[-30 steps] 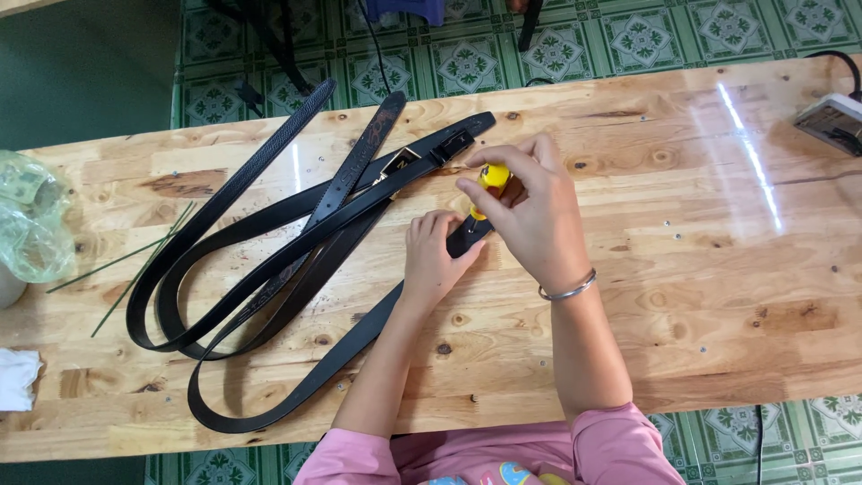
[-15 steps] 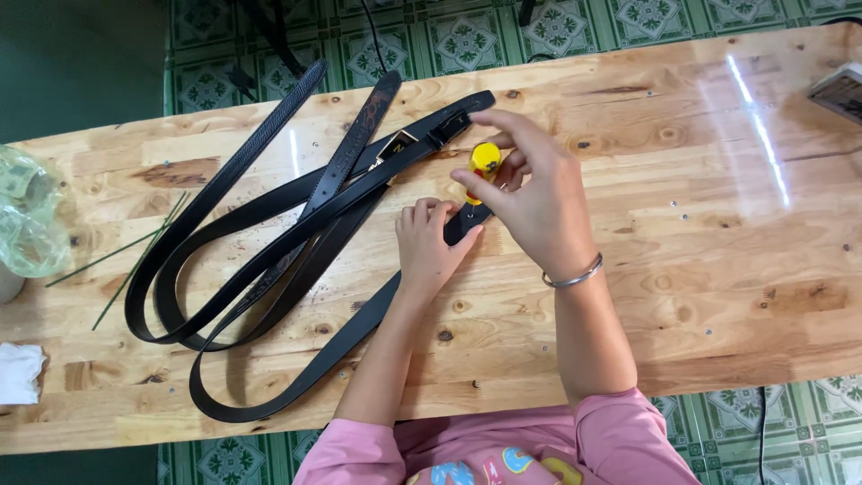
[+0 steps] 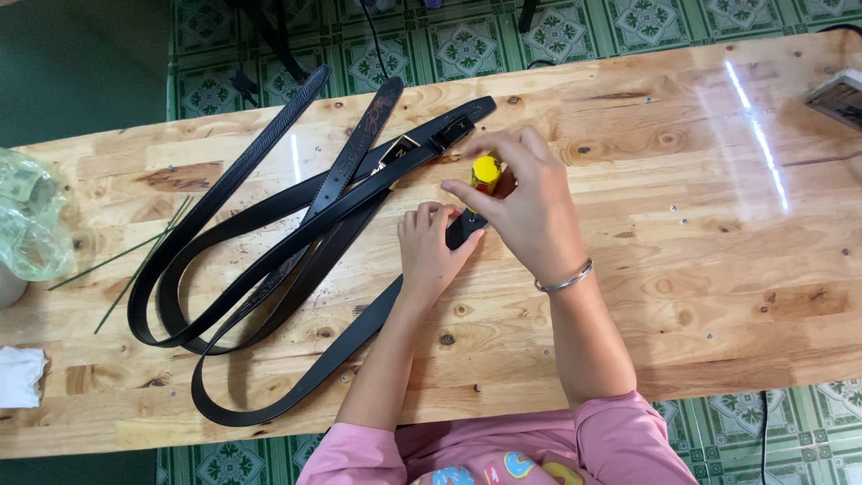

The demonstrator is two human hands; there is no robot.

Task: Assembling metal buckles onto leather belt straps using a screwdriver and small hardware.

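Several black leather belts [image 3: 269,242] lie looped on the wooden table [image 3: 700,269], one with a metal buckle [image 3: 400,148] near the top. My left hand [image 3: 429,250] presses flat on the end of one belt [image 3: 462,229] at the table's middle. My right hand [image 3: 521,202] holds a small tool with a yellow round top [image 3: 486,171] upright over that belt end, fingers curled around it. A silver bangle [image 3: 566,280] sits on my right wrist. The tool's tip is hidden behind my fingers.
A crumpled clear plastic bag [image 3: 31,224] lies at the table's left edge, a white cloth [image 3: 20,375] below it. Thin green sticks [image 3: 126,256] rest beside the belts. A grey device [image 3: 840,97] sits at the far right corner. Green patterned floor tiles surround the table.
Both hands stay on the belt end and the yellow-topped tool. The view has shifted slightly; the hands hold nearly the same pose.
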